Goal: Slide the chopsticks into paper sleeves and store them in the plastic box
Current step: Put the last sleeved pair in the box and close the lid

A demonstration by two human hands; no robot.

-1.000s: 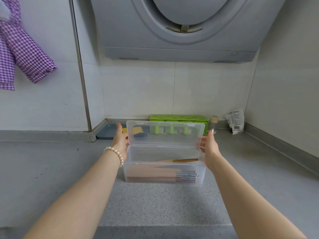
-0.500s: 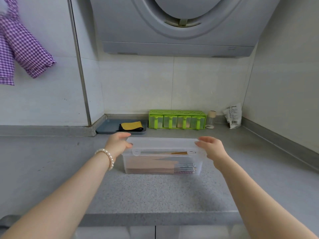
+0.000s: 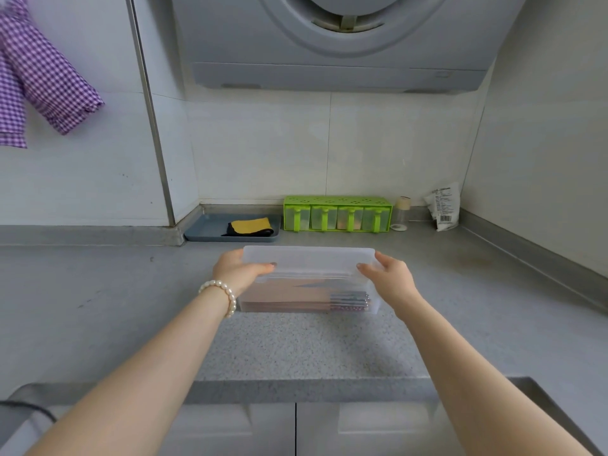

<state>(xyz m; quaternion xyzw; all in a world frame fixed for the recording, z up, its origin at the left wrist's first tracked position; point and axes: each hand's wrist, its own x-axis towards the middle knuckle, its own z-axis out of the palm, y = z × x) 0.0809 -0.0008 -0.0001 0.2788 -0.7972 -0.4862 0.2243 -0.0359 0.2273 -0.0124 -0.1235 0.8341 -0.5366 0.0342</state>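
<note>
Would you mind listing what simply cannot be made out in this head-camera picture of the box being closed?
- Chopstick count inside the plastic box: the frosted wall and paper sleeves blur them.
- Whether the lid has latched: the left hand and right hand cover both ends.
- Print on the white packet: too small.
- Contents of the green seasoning rack: too small and far off.

The plastic box [image 3: 309, 279] sits on the counter [image 3: 312, 350], chopsticks [image 3: 348, 301] inside. Behind it lie a tray [image 3: 204, 230] at left and a spice rack [image 3: 337, 213] at right.
</note>
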